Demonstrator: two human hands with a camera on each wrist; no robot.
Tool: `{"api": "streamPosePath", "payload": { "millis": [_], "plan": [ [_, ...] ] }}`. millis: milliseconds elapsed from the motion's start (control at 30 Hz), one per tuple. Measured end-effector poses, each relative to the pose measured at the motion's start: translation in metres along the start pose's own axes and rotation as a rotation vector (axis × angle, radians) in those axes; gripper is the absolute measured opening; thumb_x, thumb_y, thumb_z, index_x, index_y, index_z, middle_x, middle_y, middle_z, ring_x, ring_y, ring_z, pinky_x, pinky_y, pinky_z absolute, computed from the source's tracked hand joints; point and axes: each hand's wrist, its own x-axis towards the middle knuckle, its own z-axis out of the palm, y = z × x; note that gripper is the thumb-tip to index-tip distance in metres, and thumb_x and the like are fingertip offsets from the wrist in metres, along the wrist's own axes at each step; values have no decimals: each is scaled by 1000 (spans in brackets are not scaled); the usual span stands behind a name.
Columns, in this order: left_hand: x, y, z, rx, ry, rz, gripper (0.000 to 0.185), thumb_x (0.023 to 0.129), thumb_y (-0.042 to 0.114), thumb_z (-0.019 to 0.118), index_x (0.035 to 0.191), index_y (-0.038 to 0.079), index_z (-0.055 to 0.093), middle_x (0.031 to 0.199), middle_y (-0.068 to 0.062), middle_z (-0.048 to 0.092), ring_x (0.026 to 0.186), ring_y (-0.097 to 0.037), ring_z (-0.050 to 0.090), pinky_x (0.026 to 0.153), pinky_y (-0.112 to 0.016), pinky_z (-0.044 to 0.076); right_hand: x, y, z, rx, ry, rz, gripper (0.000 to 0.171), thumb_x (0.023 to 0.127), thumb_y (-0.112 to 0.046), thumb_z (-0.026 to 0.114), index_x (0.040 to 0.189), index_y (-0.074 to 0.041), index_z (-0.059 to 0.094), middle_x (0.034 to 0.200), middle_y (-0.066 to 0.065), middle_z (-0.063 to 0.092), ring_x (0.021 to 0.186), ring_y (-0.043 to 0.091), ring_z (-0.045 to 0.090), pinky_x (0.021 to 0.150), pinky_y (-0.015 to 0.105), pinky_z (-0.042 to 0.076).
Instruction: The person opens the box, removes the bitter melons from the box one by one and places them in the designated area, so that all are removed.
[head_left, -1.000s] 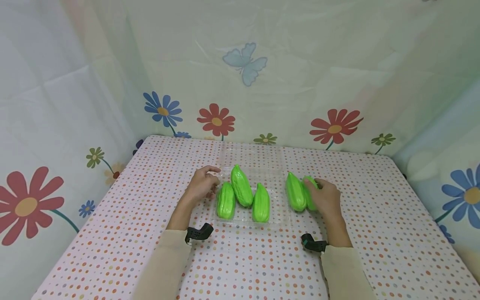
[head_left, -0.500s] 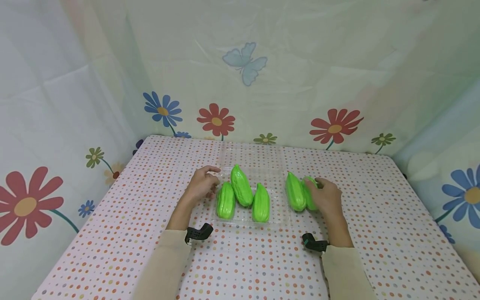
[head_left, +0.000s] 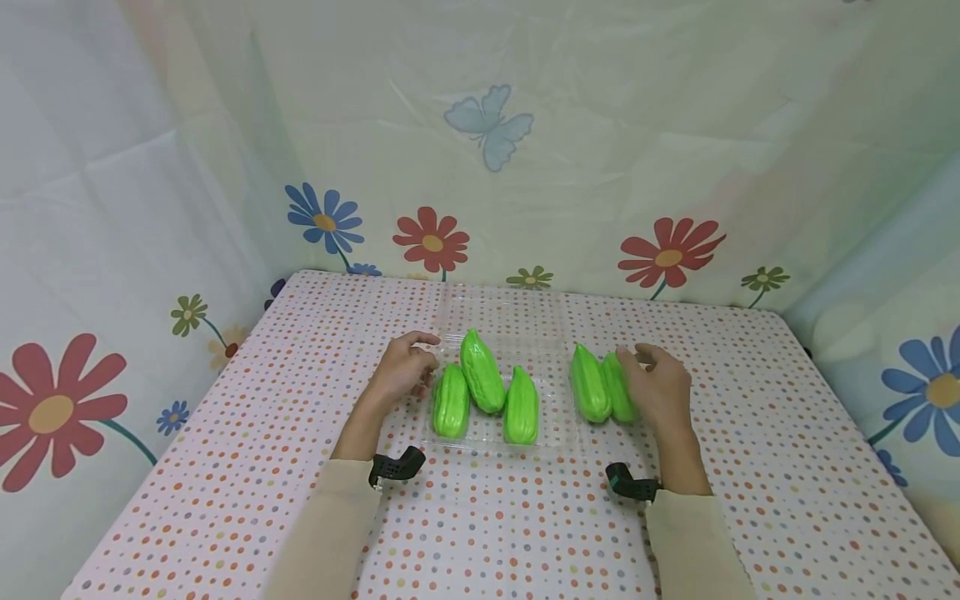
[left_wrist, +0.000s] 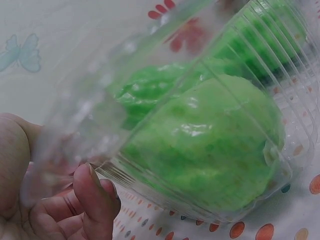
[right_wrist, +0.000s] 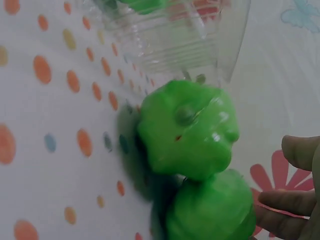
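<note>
Three shiny green bitter melons [head_left: 482,372] lie in a clear plastic container [head_left: 558,417] in the head view. My left hand [head_left: 405,367] is at its left side, fingers loosely bent; in the left wrist view the fingertips are right at the clear rim. Two more bitter melons lie side by side to the right of the container, the left one [head_left: 591,385] and the right one [head_left: 618,387]. Over the right one is my right hand [head_left: 660,385], with thumb and fingers apart. In the right wrist view, fingertips [right_wrist: 272,197] overlap the edge of the nearer bitter melon [right_wrist: 212,212].
The container's clear lid [head_left: 501,312] is folded back behind it. A dotted cloth [head_left: 480,517] covers the table. A curtain [head_left: 570,150] with flowers and a butterfly hangs behind the table and at its sides.
My right hand has eased slightly to the right, its thumb and fingers shifting off the right bitter melon so more of it shows. The left hand and the bitter melons stay in place.
</note>
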Motion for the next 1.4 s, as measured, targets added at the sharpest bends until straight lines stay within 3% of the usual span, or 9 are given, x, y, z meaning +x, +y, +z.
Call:
{"api": "streamPosePath", "payload": {
  "millis": [367, 500, 733, 1100, 1400],
  "plan": [
    [2, -6, 0, -10, 16, 16, 48, 91, 5, 55, 139, 7, 56, 77, -13, 58, 56, -19, 53, 48, -31, 52, -9, -27, -6, 101, 54, -8, 60, 103, -47, 52, 147, -6, 52, 148, 19, 52, 143, 39, 41, 114, 61, 33],
    [1, -6, 0, -9, 22, 30, 48, 90, 5, 55, 138, 7, 57, 78, -14, 58, 56, -19, 53, 48, -31, 52, -16, -37, -8, 121, 54, -49, 54, 102, -41, 56, 145, -7, 55, 143, 17, 57, 136, 39, 49, 110, 58, 39],
    [1, -5, 1, -6, 24, 36, 48, 90, 5, 54, 138, 7, 57, 79, -16, 58, 56, -19, 54, 48, -31, 53, -28, -55, -11, 100, 3, -176, 49, 101, -31, 62, 141, -4, 58, 135, 21, 61, 122, 41, 60, 102, 54, 50],
    [0, -6, 1, 1, 29, 33, 46, 91, 5, 55, 137, 7, 57, 77, -13, 58, 56, -18, 54, 49, -32, 53, -31, -63, 0, 107, -80, -300, 47, 100, -23, 64, 139, 2, 56, 132, 23, 62, 125, 38, 56, 103, 52, 50],
    [-1, -6, 1, 2, 30, 40, 47, 90, 5, 55, 137, 6, 57, 81, -16, 58, 55, -18, 53, 50, -33, 55, -35, -65, 15, 65, -181, -349, 51, 100, -22, 65, 142, 4, 53, 135, 24, 60, 127, 38, 56, 101, 50, 52]
  ]
}}
